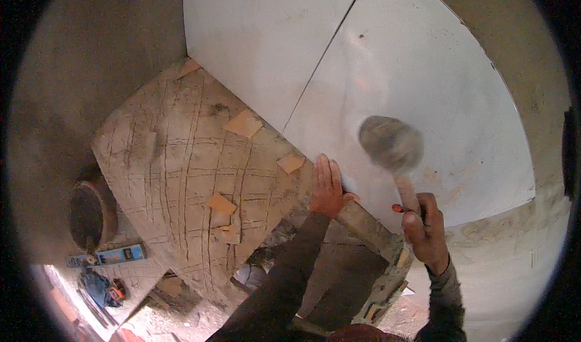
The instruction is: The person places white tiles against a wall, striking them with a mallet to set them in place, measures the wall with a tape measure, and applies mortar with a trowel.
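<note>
from the gripping right hand [430, 236] juts a mallet [391, 143] — blurred.

Worn on the head as the left one of a side-by-side fisheye pair, the camera looks down on the work from above the near edge, where the sleeved forearms [278, 275] enter. It is close, within arm's reach of the left hand [327, 190] and right hand [428, 233]. Its wide field takes in the scored mortar bed [200, 166] at left and white panels [436, 82] at far right, their seam [327, 52] running aslant; dark corners frame the round view.
</note>
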`<state>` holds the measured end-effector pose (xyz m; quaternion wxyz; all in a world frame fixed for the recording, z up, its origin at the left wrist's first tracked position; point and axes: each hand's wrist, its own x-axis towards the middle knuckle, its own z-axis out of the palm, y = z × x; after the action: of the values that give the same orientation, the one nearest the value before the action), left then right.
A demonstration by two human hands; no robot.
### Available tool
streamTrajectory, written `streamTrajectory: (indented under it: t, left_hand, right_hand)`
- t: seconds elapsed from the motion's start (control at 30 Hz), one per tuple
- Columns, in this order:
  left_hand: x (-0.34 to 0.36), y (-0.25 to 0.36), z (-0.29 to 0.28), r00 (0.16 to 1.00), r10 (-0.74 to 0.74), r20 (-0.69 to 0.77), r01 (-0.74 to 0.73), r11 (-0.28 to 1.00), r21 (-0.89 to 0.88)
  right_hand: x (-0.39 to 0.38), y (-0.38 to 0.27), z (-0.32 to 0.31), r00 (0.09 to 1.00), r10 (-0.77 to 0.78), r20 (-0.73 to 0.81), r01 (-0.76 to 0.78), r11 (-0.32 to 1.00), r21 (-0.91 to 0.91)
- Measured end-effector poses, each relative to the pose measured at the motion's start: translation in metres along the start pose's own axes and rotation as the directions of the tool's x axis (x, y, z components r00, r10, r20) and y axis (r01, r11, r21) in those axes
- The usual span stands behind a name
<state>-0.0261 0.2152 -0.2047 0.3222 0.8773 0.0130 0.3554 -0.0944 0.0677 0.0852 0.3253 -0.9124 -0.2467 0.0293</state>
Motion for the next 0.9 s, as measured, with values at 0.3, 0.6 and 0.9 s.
streamTrajectory:
  t: [0.3, 0.6, 0.9]
  left_hand:
    - [0.006, -0.001, -0.014, 0.998, -0.057, -0.024, 0.056, 0.998, -0.014]
    - [0.005, 0.007, -0.009, 0.999, -0.021, -0.027, 0.021, 1.000, -0.002]
    - [0.008, 0.002, -0.011, 0.998, 0.004, -0.071, 0.000, 0.999, 0.052]
  right_hand:
    - [-0.133, 0.061, 0.010, 0.737, 0.419, -0.530, 0.274, 0.531, 0.802]
    - [-0.128, 0.077, -0.025, 0.730, 0.463, -0.504, 0.428, 0.266, 0.864]
    - [-0.147, 0.073, -0.034, 0.627, 0.571, -0.530, 0.500, 0.227, 0.836]
